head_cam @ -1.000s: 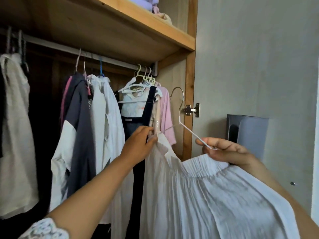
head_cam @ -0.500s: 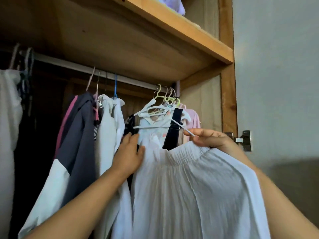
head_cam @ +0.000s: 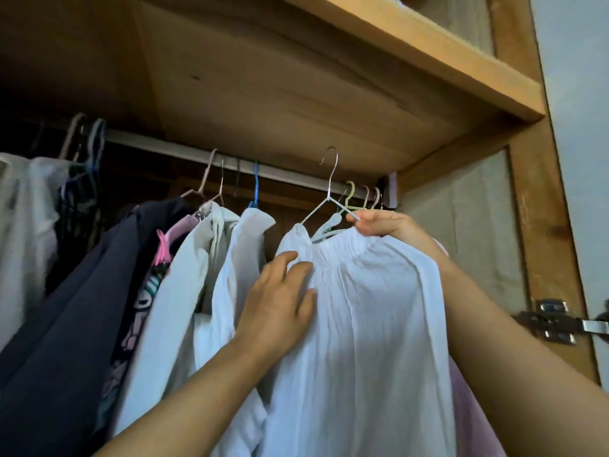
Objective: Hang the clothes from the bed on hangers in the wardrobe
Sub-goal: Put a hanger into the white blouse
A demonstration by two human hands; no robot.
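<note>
Right hand (head_cam: 384, 222) raised near the right end of the pale metal wardrobe rail (head_cam: 184, 153), fingers curled and pinching the right shoulder of a thin white wire hanger (head_cam: 329, 189) together with the gathered elastic waistband of a white crinkled cotton garment (head_cam: 369, 324). Left hand (head_cam: 280, 301) lower, fingers straight and spread, pressing flat against the left front of that garment just under its waistband. Hands apart, one on each side of the garment's top.

Hanger hook stands up in front of the rail, its tip above rail level; whether it touches the rail cannot be told. Garment draped over the hanger and hanging down between both forearms to the bottom edge of view.

On the rail, left of the held garment: a white shirt on a blue hanger (head_cam: 255, 183), touching the garment's left side; a cream shirt (head_cam: 184, 278) on a wire hanger; a dark navy garment (head_cam: 75, 308) with a pink clip (head_cam: 162, 249) beside it; a pale garment at the far left end. Right end of rail: a bunch of plastic hangers, one pale green (head_cam: 351, 192), just behind the right hand.

Wooden shelf (head_cam: 412, 51) overhead. Metal door hinge (head_cam: 553, 321) on the wardrobe's right upright.
</note>
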